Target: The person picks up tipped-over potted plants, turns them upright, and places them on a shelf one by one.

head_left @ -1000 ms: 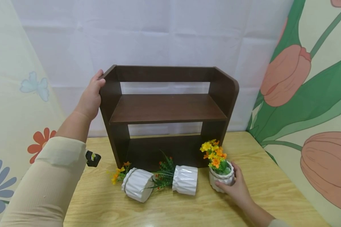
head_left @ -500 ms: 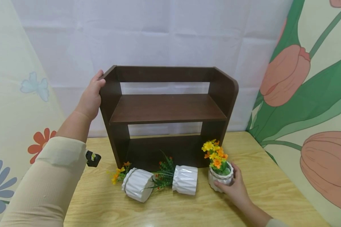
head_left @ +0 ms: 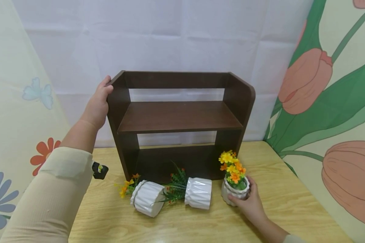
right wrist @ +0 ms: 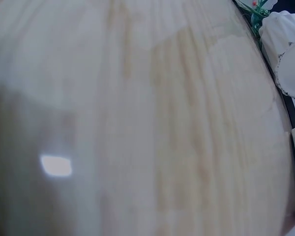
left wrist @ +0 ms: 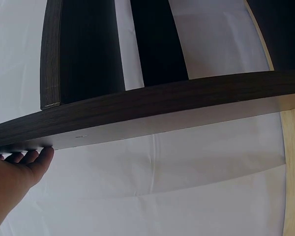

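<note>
In the head view, my left hand (head_left: 98, 105) grips the left side panel of a dark brown two-tier shelf (head_left: 179, 115) near its top. The left wrist view shows fingertips (left wrist: 45, 156) against the panel's outer face. My right hand (head_left: 251, 202) holds a white ribbed flower pot (head_left: 229, 195) by its right side, the thumb across its front. This pot is upright, its yellow and orange flowers (head_left: 232, 167) overlapping the shelf's lower right corner. Beside it a white pot with green, red-dotted foliage (head_left: 198, 193) lies on its side. Farther left lies another white pot with orange flowers (head_left: 148, 198).
The shelf stands on a light wood-grain table (head_left: 182, 226), before a white cloth backdrop (head_left: 182, 40). A wall with painted tulips (head_left: 310, 81) borders the table on the right. A small black device (head_left: 99, 170) shows beside the left sleeve.
My right hand has shifted the upright pot slightly left, its flowers now leaning a little more to the right. The left hand, the shelf and the two lying pots stay put.
</note>
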`<act>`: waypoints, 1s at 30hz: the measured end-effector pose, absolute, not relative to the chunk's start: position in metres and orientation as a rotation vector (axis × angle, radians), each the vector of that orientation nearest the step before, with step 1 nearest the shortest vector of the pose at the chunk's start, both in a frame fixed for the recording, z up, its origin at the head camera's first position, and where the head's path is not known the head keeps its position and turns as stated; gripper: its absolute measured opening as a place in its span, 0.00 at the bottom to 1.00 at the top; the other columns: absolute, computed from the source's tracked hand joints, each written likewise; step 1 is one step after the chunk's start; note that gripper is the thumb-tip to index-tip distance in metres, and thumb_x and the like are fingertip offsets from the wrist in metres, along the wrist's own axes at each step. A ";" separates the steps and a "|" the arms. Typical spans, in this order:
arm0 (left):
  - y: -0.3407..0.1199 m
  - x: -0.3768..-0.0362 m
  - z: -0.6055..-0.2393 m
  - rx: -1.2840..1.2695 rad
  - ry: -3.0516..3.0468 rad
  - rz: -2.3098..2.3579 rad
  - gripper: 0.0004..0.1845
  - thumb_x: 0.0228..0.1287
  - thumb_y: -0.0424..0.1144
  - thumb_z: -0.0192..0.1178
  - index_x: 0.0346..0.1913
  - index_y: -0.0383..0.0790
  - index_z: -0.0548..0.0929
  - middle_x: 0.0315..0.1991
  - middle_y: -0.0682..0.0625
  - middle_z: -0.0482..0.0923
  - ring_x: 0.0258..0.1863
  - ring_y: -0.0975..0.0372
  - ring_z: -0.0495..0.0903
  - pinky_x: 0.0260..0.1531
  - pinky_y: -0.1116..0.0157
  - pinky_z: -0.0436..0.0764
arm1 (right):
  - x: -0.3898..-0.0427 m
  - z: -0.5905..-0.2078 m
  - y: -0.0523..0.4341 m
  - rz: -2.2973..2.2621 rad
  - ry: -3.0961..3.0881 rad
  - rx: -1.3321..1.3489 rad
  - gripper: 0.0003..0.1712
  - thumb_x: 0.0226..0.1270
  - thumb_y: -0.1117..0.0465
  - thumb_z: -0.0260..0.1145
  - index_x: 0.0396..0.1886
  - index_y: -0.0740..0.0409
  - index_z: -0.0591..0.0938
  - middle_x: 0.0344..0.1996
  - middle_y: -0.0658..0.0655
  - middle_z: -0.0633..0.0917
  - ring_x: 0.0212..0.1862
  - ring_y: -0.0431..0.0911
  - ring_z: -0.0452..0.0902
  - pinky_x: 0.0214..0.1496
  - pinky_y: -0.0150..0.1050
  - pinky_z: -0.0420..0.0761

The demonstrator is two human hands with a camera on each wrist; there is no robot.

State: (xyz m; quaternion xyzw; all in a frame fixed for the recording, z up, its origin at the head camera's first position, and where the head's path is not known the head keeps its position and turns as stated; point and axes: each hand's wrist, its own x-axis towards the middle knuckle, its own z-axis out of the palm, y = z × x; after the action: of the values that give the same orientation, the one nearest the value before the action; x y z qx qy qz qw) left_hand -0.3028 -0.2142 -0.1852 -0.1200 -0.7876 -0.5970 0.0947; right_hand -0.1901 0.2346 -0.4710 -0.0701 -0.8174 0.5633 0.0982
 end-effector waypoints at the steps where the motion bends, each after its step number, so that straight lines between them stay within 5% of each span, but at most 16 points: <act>1: -0.214 -0.303 -0.185 -0.356 -2.335 -1.770 0.33 0.75 0.54 0.25 0.79 0.57 0.35 0.80 0.60 0.26 0.79 0.62 0.25 0.76 0.49 0.31 | -0.190 -0.471 0.234 1.665 -2.419 -0.208 0.63 0.50 0.61 0.78 0.76 0.63 0.46 0.74 0.72 0.53 0.76 0.66 0.48 0.75 0.61 0.52; 30: -0.217 -0.303 -0.185 -0.349 -2.308 -1.799 0.33 0.75 0.53 0.26 0.79 0.57 0.36 0.80 0.59 0.27 0.79 0.62 0.27 0.77 0.52 0.33 | -0.187 -0.470 0.231 1.615 -2.482 -0.206 0.66 0.51 0.58 0.78 0.78 0.60 0.41 0.75 0.74 0.51 0.76 0.68 0.47 0.75 0.62 0.51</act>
State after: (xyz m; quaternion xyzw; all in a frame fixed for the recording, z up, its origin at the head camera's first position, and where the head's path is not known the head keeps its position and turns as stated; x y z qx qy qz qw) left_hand -0.3034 -0.2168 -0.1849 -0.1177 -0.7794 -0.6077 0.0973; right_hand -0.1865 0.2313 -0.4702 -0.0690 -0.8330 0.5420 0.0868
